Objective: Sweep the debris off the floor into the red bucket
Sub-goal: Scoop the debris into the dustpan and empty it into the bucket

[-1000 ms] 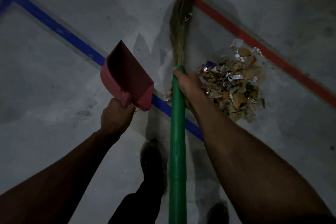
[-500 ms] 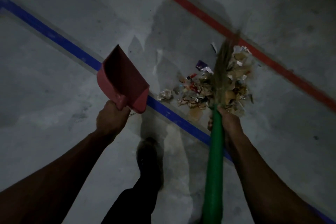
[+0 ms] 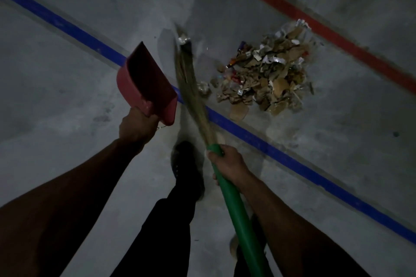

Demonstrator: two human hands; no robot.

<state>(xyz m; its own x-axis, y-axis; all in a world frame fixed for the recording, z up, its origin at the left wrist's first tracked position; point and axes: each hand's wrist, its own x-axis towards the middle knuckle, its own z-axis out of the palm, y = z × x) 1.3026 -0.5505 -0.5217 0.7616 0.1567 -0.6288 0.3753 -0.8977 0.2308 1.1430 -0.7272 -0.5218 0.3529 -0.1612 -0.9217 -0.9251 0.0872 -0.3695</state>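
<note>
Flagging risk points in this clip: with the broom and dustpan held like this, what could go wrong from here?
1. The dustpan, gripped by the left hand, is in the air, so a sweep may scatter the debris pile rather than collect it.
2. A foil scrap sits at the broom tip, apart from the pile, and could be missed.
3. The right hand alone steers the broom; control may be loose.

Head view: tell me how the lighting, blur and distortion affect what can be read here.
Head view: dim overall, arms and trousers nearly black; broom tip smeared by motion blur; debris sharp enough to read as scraps of cardboard and foil; the blue line and red line still show their colour; little wide-angle bending visible.
</note>
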